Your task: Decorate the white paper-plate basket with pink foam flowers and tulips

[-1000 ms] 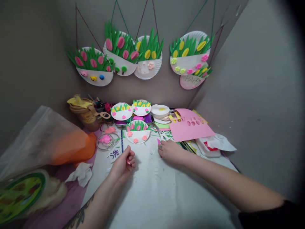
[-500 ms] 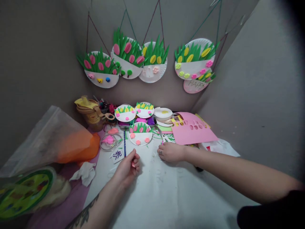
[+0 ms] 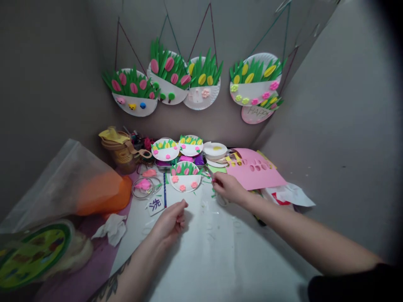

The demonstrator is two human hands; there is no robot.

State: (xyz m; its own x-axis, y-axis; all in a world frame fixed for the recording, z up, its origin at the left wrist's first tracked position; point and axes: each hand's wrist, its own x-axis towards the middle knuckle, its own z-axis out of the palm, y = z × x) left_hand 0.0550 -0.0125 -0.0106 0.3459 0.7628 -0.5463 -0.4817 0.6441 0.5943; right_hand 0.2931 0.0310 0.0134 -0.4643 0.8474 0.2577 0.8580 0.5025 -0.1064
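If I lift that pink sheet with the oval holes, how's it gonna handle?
The pink sheet will probably feel light for its size, since it looks like thin paper or card. Expect it to bend fairly easily, likely most around the oval cut-outs. It could also tear there, as the holes sit close together.
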